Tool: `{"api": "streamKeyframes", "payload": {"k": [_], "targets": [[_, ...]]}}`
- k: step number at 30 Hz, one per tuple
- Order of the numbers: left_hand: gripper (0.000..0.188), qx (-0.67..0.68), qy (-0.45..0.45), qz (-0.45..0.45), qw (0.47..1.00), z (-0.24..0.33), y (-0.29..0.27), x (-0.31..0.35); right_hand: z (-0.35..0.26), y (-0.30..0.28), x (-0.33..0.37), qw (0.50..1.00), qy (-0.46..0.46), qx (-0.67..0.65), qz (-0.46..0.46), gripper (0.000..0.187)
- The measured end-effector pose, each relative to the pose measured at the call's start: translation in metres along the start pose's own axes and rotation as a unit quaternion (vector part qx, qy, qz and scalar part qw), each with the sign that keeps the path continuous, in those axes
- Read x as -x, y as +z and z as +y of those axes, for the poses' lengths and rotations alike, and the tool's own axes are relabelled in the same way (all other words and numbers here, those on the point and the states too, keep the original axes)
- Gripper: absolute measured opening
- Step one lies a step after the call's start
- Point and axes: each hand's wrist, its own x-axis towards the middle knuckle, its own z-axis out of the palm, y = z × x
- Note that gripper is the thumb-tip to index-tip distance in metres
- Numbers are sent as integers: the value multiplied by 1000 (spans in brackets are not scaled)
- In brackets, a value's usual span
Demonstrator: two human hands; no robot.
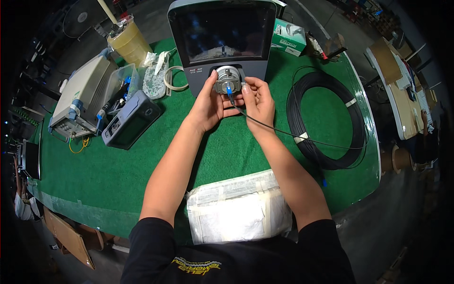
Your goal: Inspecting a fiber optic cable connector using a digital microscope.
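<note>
A round and square metal connector holder (228,81) sits on the front of a dark grey inspection device with a black screen (224,33). A blue fibre-optic connector (229,88) is seated in its middle, with a black cable (255,119) trailing down and to the right. My left hand (211,102) is closed around the holder's left side, thumb up along its edge and fingers curling underneath. At the right edge of the holder, my right hand (259,98) has thumb and bent index finger pinched together on a small light-coloured part.
A coil of black cable (294,113) lies to the right on the green tabletop (227,146). A taped white pad (236,208) rests at the near edge. On the left are a handheld grey device (132,119), a boxy instrument (80,94) and a yellowish tub (130,45); a green tissue box (289,37) stands behind right.
</note>
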Motion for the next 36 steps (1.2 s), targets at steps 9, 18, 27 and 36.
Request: {"api": "streamKeyframes", "payload": {"k": [9,18,27,36], "targets": [[77,27,3,-4,1000,-1,4,-5,7,12,-12,999,30,-23,21,23],[76,21,19,-16,999,1,-1,0,4,8,-9,1000,-18,22,-8,23],[28,-521,214,283,776,42,26,27,6,7,-16,991,-101,83,-10,23],[18,-535,445,208,687,19,32,14,7,8,-13,988,-126,88,1,21]]}}
